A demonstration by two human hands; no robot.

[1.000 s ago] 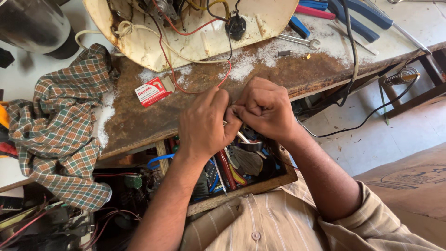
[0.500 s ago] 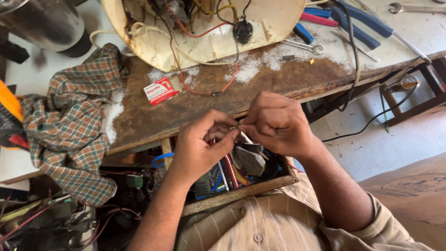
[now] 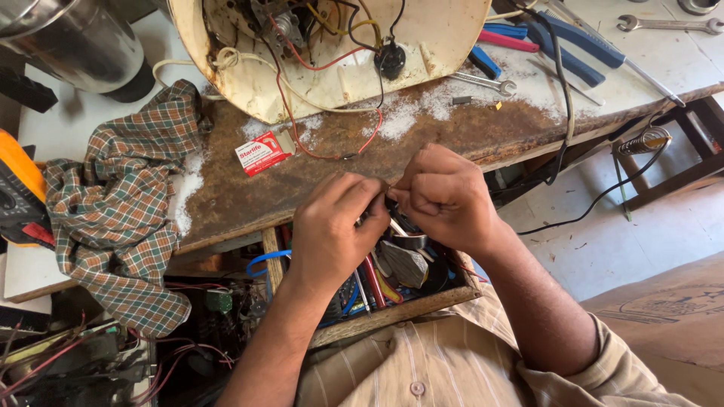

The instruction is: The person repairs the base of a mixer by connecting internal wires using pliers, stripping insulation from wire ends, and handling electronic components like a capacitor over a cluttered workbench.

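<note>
Left hand [image 3: 332, 230]: grip closed, fingertips pinched on a small dark part [image 3: 392, 205], most of it hidden, its kind not to be told. Right hand [image 3: 445, 196]: grip closed, fingers curled tight, pinching the same small dark part from the other side; the two grips touch. The part sits between both grips, held in the air just off the tabletop [image 3: 249, 200] edge and above an open wooden drawer [image 3: 422, 301] of tools and wires. Just beyond the grips: a red wire [image 3: 332, 156] lying on the rusty tabletop, running up into an overturned cream appliance shell [image 3: 430, 45] with exposed wiring. Beyond and left of the grips: a small red and white packet [image 3: 260, 153], white powder around it. Well left: a checked cloth [image 3: 121, 211] draped over the tabletop edge. Beyond and right: blue-handled pliers [image 3: 562, 38], a small spanner [image 3: 483, 81]. Right of the grips, off the tabletop: a soldering iron stand [image 3: 647, 141] with black cable.
</note>
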